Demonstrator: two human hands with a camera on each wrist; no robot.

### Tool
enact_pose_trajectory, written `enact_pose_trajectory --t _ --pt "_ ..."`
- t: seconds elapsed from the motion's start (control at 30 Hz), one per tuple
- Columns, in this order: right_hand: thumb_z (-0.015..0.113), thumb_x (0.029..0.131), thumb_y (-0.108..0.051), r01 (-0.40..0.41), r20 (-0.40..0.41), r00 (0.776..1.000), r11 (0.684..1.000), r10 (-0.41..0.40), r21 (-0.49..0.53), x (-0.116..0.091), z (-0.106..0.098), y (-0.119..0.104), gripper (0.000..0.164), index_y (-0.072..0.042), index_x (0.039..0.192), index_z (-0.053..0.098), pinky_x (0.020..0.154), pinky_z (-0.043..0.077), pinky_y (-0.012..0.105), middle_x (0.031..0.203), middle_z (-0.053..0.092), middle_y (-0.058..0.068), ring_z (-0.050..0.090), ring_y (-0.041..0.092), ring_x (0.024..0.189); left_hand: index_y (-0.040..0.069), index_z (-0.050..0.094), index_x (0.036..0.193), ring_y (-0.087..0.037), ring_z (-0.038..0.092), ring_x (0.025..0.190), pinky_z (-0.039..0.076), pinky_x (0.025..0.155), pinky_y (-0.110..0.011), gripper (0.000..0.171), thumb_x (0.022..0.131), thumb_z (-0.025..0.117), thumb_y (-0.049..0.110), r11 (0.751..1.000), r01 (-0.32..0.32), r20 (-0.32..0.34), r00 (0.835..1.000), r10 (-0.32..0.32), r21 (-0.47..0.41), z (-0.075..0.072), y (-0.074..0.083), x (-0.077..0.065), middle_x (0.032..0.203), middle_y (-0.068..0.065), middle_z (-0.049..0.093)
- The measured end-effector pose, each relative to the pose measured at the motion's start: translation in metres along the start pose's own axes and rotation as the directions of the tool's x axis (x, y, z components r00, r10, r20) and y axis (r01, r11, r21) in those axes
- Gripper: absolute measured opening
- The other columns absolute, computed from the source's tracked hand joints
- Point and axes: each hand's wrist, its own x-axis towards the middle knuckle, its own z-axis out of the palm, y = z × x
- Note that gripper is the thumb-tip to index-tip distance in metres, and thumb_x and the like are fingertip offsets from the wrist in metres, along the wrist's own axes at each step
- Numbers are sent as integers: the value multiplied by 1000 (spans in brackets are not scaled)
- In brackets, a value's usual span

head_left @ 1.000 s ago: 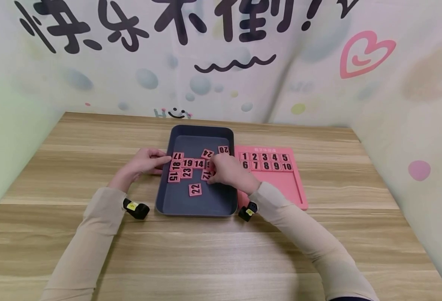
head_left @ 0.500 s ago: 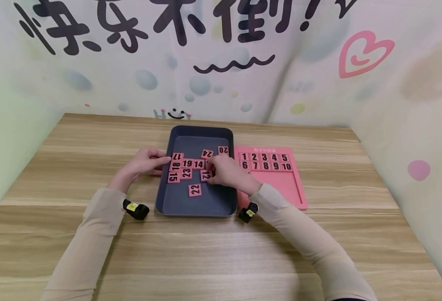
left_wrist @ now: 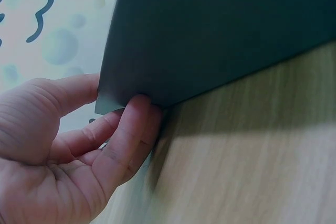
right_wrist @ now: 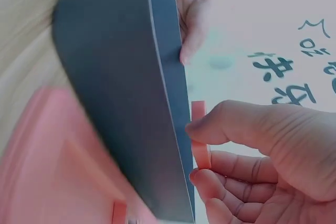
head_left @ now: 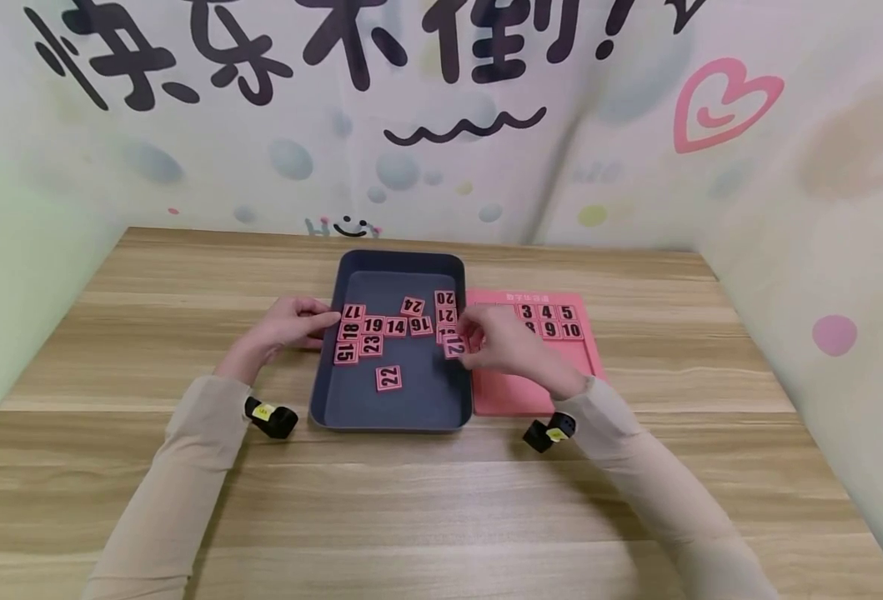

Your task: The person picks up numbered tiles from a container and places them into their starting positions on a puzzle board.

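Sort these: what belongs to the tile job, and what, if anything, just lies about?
Apparently in the job:
dark blue rectangular tray, held by the left hand
pink square tile marked 12, pinched by the right hand
loose pink square numbered tiles in the tray
flat pink rectangular tile board

Only surroundings:
wood-grain table
white patterned backdrop with black lettering
black boxy wrist cameras

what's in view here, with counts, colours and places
tray: one, dark grey-blue, on table
loose tiles: twelve, pink, in tray
held tile: one, pink, by tray's right side
board: one, pink, right of tray
board tiles: at least six, pink, on board, some hidden
table: one, wood-toned, under tray
backdrop: one, white, printed, behind table
wrist cameras: two, black, left and right
sleeves: two, beige, left and right
left hand: one, bare, at tray's left edge
right hand: one, bare, pinching held tile
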Motion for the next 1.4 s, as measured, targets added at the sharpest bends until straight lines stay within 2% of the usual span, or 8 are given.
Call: enact_pose_trajectory --t 0.2,0.43,0.63,0.93,1.03,1.2,1.3,1.4 --pt "73 68 0 3 -47 999 1000 -5 -28 -26 -11 21 21 -1 86 61 65 52 29 76 60 5 58 19 71 -11 49 125 -11 60 82 56 77 -27 41 96 54 17 1000 2 -3 1000 -2 12 0 1 0 117 -23 51" --pt "77 69 0 -82 -18 997 995 81 -56 -51 -13 48 24 2 88 61 67 53 31 78 60 7 57 19 72 -11 49 125 -10 60 81 56 77 -27 41 96 54 17 1000 -2 -1 1000 2 21 -1 0 1 117 -23 52" --pt "77 68 1 -117 -2 993 990 118 -73 -60 -9 63 26 2 90 62 66 52 30 78 60 6 57 18 72 -11 49 126 -11 60 83 56 78 -27 41 96 54 17 1000 -1 3 1000 1 28 -1 0 2 118 -24 51" --pt "74 67 6 -66 -4 998 992 66 -106 -61 -7 68 30 3 95 65 71 53 32 82 62 6 58 20 77 -10 49 127 -12 60 83 56 77 -27 42 96 55 18 1000 -1 5 1000 1 19 -1 -1 3 119 -24 51" --pt "78 70 -2 -134 -22 991 987 132 -89 -62 -7 64 30 3 95 62 70 52 33 80 60 6 56 20 76 -10 49 127 -12 61 83 56 77 -27 42 96 55 18 1000 3 4 1000 -3 15 -1 -2 3 119 -24 51" --pt "80 74 -22 -270 -72 961 961 265 -61 -63 -4 56 33 -3 84 55 61 46 28 72 54 4 50 16 67 -10 49 126 -12 61 82 56 77 -27 42 96 55 18 1000 4 4 1000 -4 13 -1 -1 3 118 -23 52" --pt "79 76 -22 -292 -82 955 954 286 -74 -62 -1 55 31 -3 81 55 58 44 26 70 55 4 49 15 64 -10 49 127 -11 61 82 56 77 -27 42 96 55 19 1000 5 5 1000 -5 17 -1 -1 2 118 -24 52" --pt "78 76 -18 -295 -92 953 951 287 -89 -61 2 55 26 -2 80 57 58 47 27 71 58 5 52 15 64 -10 49 127 -11 61 82 56 77 -27 43 96 55 19 1000 7 7 1000 -7 18 -2 -1 2 118 -23 52"
